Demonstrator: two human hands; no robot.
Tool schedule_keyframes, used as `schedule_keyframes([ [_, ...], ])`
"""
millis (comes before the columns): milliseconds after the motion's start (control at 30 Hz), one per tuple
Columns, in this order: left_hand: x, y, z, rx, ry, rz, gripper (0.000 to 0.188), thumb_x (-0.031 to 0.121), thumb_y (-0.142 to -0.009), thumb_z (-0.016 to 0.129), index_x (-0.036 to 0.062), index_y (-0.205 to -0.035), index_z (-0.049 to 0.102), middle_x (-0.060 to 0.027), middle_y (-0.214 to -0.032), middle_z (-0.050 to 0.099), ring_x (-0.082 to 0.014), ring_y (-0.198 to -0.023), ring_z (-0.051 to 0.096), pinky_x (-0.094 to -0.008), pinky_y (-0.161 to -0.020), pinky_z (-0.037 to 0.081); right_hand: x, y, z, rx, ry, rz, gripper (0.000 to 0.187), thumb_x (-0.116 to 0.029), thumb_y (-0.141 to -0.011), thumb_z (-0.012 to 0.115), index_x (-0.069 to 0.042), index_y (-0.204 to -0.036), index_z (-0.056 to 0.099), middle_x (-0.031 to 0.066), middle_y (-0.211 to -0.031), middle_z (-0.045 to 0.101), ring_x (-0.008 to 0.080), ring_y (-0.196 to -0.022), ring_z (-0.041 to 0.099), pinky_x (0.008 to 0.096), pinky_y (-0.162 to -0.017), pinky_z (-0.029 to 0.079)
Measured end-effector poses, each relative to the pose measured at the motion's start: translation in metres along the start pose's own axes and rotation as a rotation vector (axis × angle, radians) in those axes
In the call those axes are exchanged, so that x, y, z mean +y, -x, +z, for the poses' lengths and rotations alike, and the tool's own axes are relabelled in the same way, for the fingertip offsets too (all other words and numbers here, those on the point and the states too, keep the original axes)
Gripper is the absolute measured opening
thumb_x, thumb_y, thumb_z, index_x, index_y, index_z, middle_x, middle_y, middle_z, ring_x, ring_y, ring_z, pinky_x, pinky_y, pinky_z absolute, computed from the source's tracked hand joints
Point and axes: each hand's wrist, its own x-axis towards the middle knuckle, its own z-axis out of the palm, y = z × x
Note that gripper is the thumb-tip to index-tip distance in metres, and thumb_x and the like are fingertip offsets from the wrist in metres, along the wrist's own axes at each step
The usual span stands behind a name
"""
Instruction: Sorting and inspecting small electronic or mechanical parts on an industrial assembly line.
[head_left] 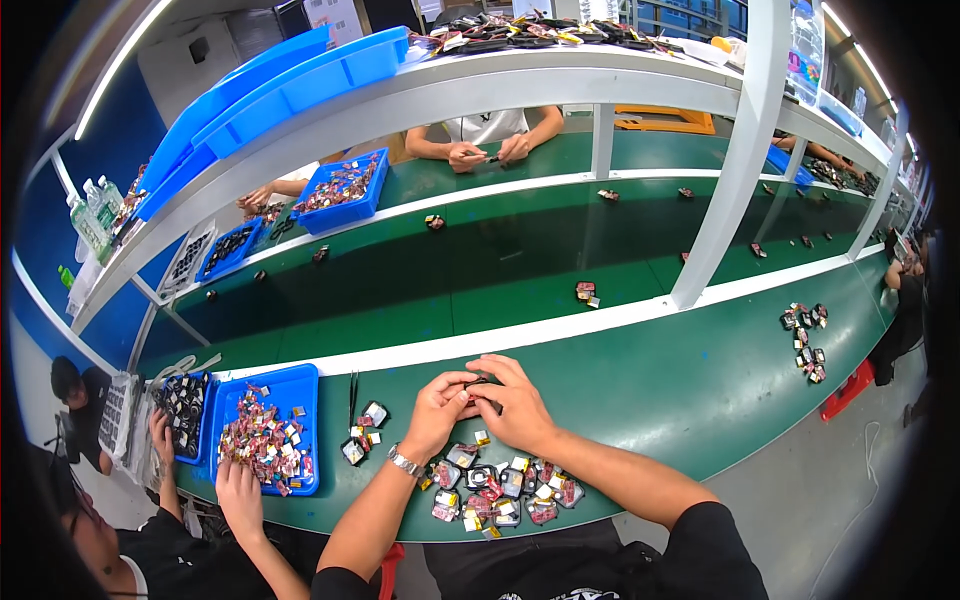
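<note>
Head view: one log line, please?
left hand, right hand: holding small dark part; nearby: small black-cased parts; surface: green tabletop

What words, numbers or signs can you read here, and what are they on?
None reads clearly enough to quote.
Clear plastic bottle with colourful label, upper right: too blurred.
Flat white sheet at the top: print too small.
Black cloth shirt, bottom: white print, cut off.
Small black, red and white parts, lower middle: any print too small.

A factory assembly line: a long green belt (490,275) runs mid-frame, people (487,126) work beside it at upper centre and lower left, and small electronic units (511,483) lie heaped at lower centre.
</note>
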Motion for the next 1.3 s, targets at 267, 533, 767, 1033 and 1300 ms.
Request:
schedule_keyframes([
  [267,-0.001,-0.002,-0.003,-0.013,0.150,0.037,0.025,0.003,-0.099,0.048,-0.0005,-0.123,0.050,-0.0128,-0.115,0.063,-0.0201,-0.104,0.064,-0.0350,-0.091,0.056,-0.006,-0.006,-0.013,0.052,0.114,-0.130,0.021,-0.002,-0.074,0.067,-0.004,-0.094,0.064,0.0119,-0.114,0.058,0.0319,-0.114,0.053,0.0397,-0.093,0.047],
  [533,0.002,-0.002,-0.001,-0.048,0.113,-0.011,0.029,0.004,-0.099,0.047,-0.0010,-0.128,0.046,-0.0139,-0.117,0.062,-0.0209,-0.107,0.063,-0.0370,-0.093,0.055,0.002,-0.008,-0.011,0.037,0.183,-0.187,0.020,-0.002,-0.072,0.069,-0.004,-0.091,0.064,0.0079,-0.098,0.059,0.0264,-0.094,0.059,0.0361,-0.076,0.052],
  [767,0.002,-0.001,0.000,-0.019,0.129,-0.012,0.029,0.005,-0.099,0.049,-0.0012,-0.126,0.046,-0.0141,-0.114,0.063,-0.0222,-0.105,0.064,-0.0368,-0.090,0.056,0.002,-0.008,-0.007,0.043,0.284,-0.240,0.020,-0.004,-0.073,0.071,-0.004,-0.092,0.066,0.0067,-0.095,0.059,0.0246,-0.089,0.060,0.0337,-0.070,0.053],
  [1033,0.000,-0.002,0.004,-0.005,0.062,-0.017,0.028,0.004,-0.099,0.046,-0.0024,-0.126,0.045,-0.0160,-0.117,0.061,-0.0240,-0.103,0.064,-0.0372,-0.091,0.056,0.007,-0.004,-0.004,0.003,0.453,-0.277,0.018,-0.004,-0.074,0.071,-0.005,-0.092,0.068,0.0069,-0.095,0.060,0.0230,-0.087,0.061,0.0336,-0.068,0.054],
  [1300,0.006,-0.004,0.003,0.051,0.078,0.030,0.033,0.003,-0.099,0.046,-0.0013,-0.131,0.041,-0.0182,-0.125,0.057,-0.0244,-0.110,0.062,-0.0374,-0.094,0.055,0.014,-0.028,0.003,0.004,-0.065,0.179,0.022,-0.001,-0.077,0.072,-0.004,-0.098,0.068,0.0114,-0.100,0.065,0.0199,-0.080,0.065,0.0314,-0.071,0.055],
])
